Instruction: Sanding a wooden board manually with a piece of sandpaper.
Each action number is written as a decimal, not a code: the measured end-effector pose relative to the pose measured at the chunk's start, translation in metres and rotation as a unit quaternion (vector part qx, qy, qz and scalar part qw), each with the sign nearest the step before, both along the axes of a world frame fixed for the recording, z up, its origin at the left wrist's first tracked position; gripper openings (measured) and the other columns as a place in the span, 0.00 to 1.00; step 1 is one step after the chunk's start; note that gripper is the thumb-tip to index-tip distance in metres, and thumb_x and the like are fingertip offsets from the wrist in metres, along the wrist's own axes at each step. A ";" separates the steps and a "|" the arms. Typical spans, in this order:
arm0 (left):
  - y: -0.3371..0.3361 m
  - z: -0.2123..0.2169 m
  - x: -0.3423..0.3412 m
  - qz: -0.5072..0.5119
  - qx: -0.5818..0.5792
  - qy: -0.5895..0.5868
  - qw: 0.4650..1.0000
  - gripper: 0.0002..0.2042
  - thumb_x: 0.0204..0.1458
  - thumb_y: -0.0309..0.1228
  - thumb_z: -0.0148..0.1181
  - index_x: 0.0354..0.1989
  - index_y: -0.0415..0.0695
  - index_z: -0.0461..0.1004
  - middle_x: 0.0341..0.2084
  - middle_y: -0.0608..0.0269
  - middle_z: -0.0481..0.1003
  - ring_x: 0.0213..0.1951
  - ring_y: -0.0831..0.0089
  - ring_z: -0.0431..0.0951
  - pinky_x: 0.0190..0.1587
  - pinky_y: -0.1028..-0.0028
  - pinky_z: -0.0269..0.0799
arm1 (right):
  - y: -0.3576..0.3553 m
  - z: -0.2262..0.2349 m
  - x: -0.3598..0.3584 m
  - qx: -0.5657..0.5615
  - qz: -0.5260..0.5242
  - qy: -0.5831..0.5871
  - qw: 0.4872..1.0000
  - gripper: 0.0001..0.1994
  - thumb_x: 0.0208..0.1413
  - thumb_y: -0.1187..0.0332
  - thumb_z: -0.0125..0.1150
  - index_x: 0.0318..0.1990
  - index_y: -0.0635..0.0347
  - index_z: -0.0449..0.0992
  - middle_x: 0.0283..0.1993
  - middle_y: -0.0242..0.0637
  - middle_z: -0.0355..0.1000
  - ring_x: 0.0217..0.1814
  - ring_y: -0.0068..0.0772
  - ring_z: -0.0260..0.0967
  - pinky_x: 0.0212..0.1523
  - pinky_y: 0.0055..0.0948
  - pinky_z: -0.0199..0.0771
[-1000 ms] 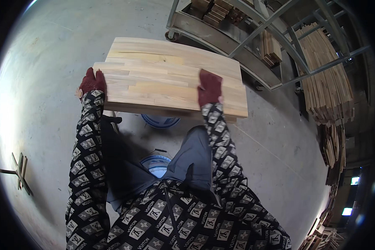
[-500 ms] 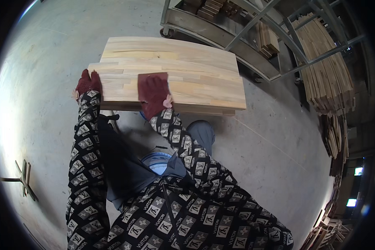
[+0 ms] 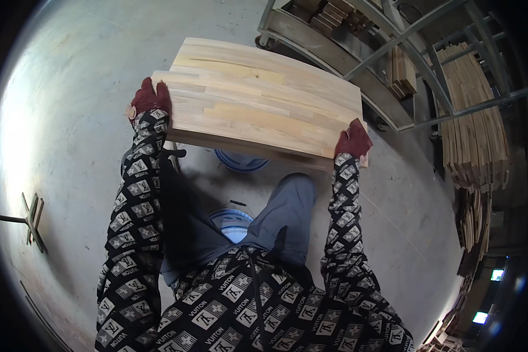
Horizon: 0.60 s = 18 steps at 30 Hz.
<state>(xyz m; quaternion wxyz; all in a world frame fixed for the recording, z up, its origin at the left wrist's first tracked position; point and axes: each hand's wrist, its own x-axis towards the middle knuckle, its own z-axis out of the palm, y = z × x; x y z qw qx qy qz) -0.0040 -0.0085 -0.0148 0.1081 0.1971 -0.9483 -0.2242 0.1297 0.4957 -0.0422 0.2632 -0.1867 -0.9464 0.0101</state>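
A pale wooden panel [image 3: 258,94] made of glued strips lies across in front of my knees, on top of another board whose edge shows along its near side. My left hand [image 3: 152,97], in a dark red knit glove, is closed around the panel's left end. At the near right corner is my right hand [image 3: 351,141], gloved alike, its fingers closed. A flat reddish-brown sheet of sandpaper [image 3: 362,134] shows against that hand and the panel's end; the glove's similar colour makes its outline hard to separate.
Under the panel stands a blue bucket [image 3: 240,161], and another blue bucket [image 3: 232,222] is between my legs. A metal rack on wheels [image 3: 317,44] stands at the far right, with stacked wooden boards [image 3: 472,117] beside it. A metal stand [image 3: 32,220] is on the left floor.
My right hand has moved from the panel's middle to its right end, with the sandpaper. My left hand stays on the left end. The whole view has shifted slightly.
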 end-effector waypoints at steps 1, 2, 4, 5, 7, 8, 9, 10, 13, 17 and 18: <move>0.000 0.002 0.001 0.000 0.003 0.004 1.000 0.29 0.61 0.54 0.48 0.64 0.48 0.68 0.47 0.41 0.78 0.51 0.43 0.79 0.53 0.47 0.72 | -0.022 -0.003 -0.016 0.068 -0.007 0.009 0.998 0.20 0.52 0.66 0.64 0.54 0.57 0.76 0.49 0.45 0.75 0.55 0.53 0.70 0.59 0.50 0.65; 0.002 0.004 0.002 0.013 -0.008 0.014 1.000 0.28 0.61 0.54 0.48 0.63 0.48 0.68 0.48 0.41 0.78 0.51 0.43 0.79 0.53 0.47 0.72 | -0.054 -0.007 -0.031 0.041 0.018 0.043 0.998 0.22 0.51 0.65 0.64 0.55 0.57 0.75 0.52 0.45 0.73 0.58 0.52 0.69 0.61 0.50 0.63; 0.001 0.007 0.003 0.010 -0.009 0.011 1.000 0.28 0.61 0.54 0.48 0.63 0.48 0.68 0.48 0.41 0.77 0.51 0.43 0.79 0.53 0.47 0.72 | -0.137 -0.018 -0.055 0.021 0.103 0.107 0.989 0.26 0.49 0.64 0.65 0.58 0.57 0.73 0.57 0.43 0.71 0.63 0.49 0.65 0.66 0.48 0.60; 0.001 0.007 0.003 0.005 -0.004 0.002 1.000 0.28 0.61 0.54 0.48 0.63 0.48 0.68 0.48 0.41 0.77 0.51 0.43 0.78 0.53 0.47 0.72 | -0.181 -0.021 -0.062 -0.007 0.158 0.113 0.981 0.27 0.48 0.64 0.65 0.59 0.57 0.72 0.60 0.43 0.69 0.65 0.48 0.64 0.69 0.48 0.58; 0.000 0.008 0.004 -0.003 0.011 -0.016 1.000 0.28 0.61 0.54 0.48 0.63 0.49 0.68 0.48 0.42 0.77 0.51 0.42 0.78 0.54 0.47 0.72 | -0.249 -0.019 -0.065 -0.041 0.272 0.087 0.958 0.31 0.45 0.63 0.66 0.61 0.56 0.69 0.66 0.41 0.67 0.70 0.46 0.60 0.74 0.47 0.54; -0.001 0.009 0.004 -0.006 0.011 -0.013 1.000 0.28 0.61 0.54 0.48 0.63 0.49 0.68 0.48 0.42 0.77 0.51 0.42 0.78 0.54 0.47 0.72 | -0.268 -0.014 -0.066 -0.043 0.356 0.039 0.933 0.32 0.43 0.59 0.68 0.58 0.58 0.71 0.62 0.47 0.67 0.69 0.54 0.59 0.73 0.50 0.53; 0.000 0.008 0.004 -0.007 0.015 -0.009 1.000 0.28 0.61 0.54 0.47 0.63 0.49 0.68 0.48 0.42 0.77 0.51 0.42 0.78 0.54 0.47 0.72 | -0.278 -0.011 -0.060 -0.054 0.410 -0.005 0.911 0.32 0.40 0.59 0.68 0.55 0.61 0.72 0.59 0.48 0.68 0.65 0.55 0.61 0.70 0.51 0.56; -0.001 0.008 0.004 -0.008 0.016 -0.001 1.000 0.28 0.61 0.53 0.47 0.63 0.49 0.68 0.49 0.41 0.77 0.52 0.41 0.78 0.54 0.47 0.71 | -0.276 -0.005 -0.054 -0.053 0.418 -0.056 0.905 0.32 0.40 0.60 0.68 0.57 0.60 0.72 0.60 0.48 0.69 0.67 0.55 0.60 0.70 0.51 0.57; 0.000 0.006 0.004 -0.009 0.028 -0.003 1.000 0.30 0.61 0.53 0.46 0.66 0.48 0.67 0.53 0.40 0.76 0.56 0.42 0.75 0.59 0.48 0.68 | -0.224 0.009 -0.030 -0.042 0.434 -0.023 0.900 0.34 0.44 0.62 0.68 0.63 0.60 0.70 0.62 0.48 0.68 0.68 0.56 0.60 0.71 0.51 0.56; 0.003 0.007 0.006 -0.007 0.033 0.010 0.999 0.29 0.61 0.52 0.48 0.65 0.48 0.67 0.51 0.40 0.76 0.53 0.42 0.77 0.57 0.48 0.70 | -0.097 0.015 -0.011 -0.011 0.254 0.003 0.967 0.29 0.51 0.69 0.63 0.65 0.57 0.70 0.63 0.50 0.69 0.69 0.54 0.62 0.71 0.51 0.58; 0.005 0.007 0.007 -0.003 0.006 0.040 0.999 0.25 0.61 0.49 0.51 0.61 0.46 0.69 0.44 0.40 0.78 0.48 0.43 0.79 0.50 0.47 0.74 | -0.058 0.018 -0.007 -0.029 0.205 -0.012 0.978 0.29 0.51 0.68 0.64 0.64 0.58 0.71 0.63 0.51 0.69 0.68 0.55 0.62 0.70 0.51 0.59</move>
